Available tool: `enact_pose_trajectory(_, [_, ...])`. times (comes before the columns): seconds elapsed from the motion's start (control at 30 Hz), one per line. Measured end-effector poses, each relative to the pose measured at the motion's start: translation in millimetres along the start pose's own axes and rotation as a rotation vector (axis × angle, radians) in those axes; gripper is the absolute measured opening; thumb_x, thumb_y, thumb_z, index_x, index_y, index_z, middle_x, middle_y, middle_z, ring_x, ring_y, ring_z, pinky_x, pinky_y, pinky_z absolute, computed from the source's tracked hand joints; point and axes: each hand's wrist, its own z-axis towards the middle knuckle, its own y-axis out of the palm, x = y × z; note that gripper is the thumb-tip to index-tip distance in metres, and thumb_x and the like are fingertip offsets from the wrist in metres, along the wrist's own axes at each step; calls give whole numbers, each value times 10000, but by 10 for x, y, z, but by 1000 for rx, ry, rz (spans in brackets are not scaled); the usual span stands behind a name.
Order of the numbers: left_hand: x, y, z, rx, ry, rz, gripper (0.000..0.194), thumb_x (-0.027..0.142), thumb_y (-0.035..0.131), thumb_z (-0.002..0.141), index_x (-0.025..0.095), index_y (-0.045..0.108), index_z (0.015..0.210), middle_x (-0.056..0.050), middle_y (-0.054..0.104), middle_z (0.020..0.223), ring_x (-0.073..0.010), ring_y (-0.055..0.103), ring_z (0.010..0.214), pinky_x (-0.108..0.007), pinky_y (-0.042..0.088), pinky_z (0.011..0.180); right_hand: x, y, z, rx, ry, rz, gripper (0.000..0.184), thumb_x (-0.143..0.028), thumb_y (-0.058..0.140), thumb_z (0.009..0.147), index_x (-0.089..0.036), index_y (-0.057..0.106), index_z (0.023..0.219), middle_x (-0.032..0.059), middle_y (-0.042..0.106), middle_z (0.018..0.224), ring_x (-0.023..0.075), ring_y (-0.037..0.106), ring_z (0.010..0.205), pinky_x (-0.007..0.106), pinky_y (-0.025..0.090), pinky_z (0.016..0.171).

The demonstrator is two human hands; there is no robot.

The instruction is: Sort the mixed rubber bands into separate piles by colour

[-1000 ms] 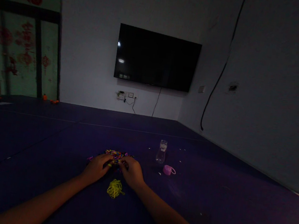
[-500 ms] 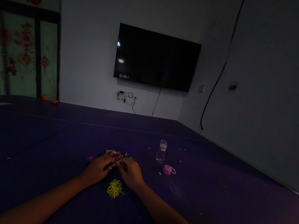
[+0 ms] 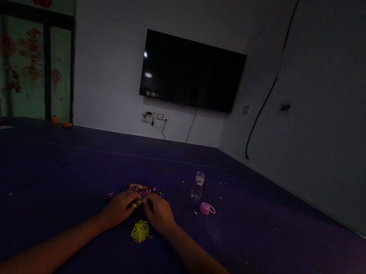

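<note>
Both my hands rest on a dark purple floor mat [image 3: 62,184], fingertips meeting at the near edge of a heap of many-coloured small bands [image 3: 144,190]. My left hand [image 3: 119,207] and my right hand [image 3: 158,214] are both closed in a pinch on one small yellow band [image 3: 138,203] between them. A separate little pile of yellow bands [image 3: 140,231] lies just below my hands, between my wrists. The room is dim and the fingers are hard to make out in detail.
A small clear bottle [image 3: 197,185] stands to the right of the heap, with a pink lid-like piece [image 3: 206,208] beside it. A black wall screen [image 3: 191,71] hangs ahead, with sockets and cables under it. Glass doors [image 3: 26,67] are at far left.
My hands have shifted only slightly, the fingertips drawing a little closer over the yellow band. The piles, bottle and pink piece stay put.
</note>
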Motion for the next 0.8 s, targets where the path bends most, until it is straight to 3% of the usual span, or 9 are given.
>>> enact_pose_trajectory(0.3, [-6,-9,6,63,-67,9,128,245,443,860,207,543,790,-31,645,795,-192,620,772,-303,492,723,33,14,4,92,76,-44,119,-179,479,822,-200,589,863,19,640,795,135,586,715,215,380,622])
enact_pose_trajectory(0.6, [-71,35,10,197,-43,-1,164,86,432,750,212,517,811,-34,628,834,-198,616,813,-341,499,773,57,12,2,146,86,-30,118,-171,473,826,-200,587,818,15,630,759,131,574,686,220,378,611])
enact_pose_trajectory(0.8, [-75,48,0,180,-37,35,158,70,413,757,211,486,759,-11,592,740,-184,606,726,-325,503,719,70,27,6,127,95,-36,109,-167,487,812,-196,591,835,17,629,762,136,575,694,222,379,615])
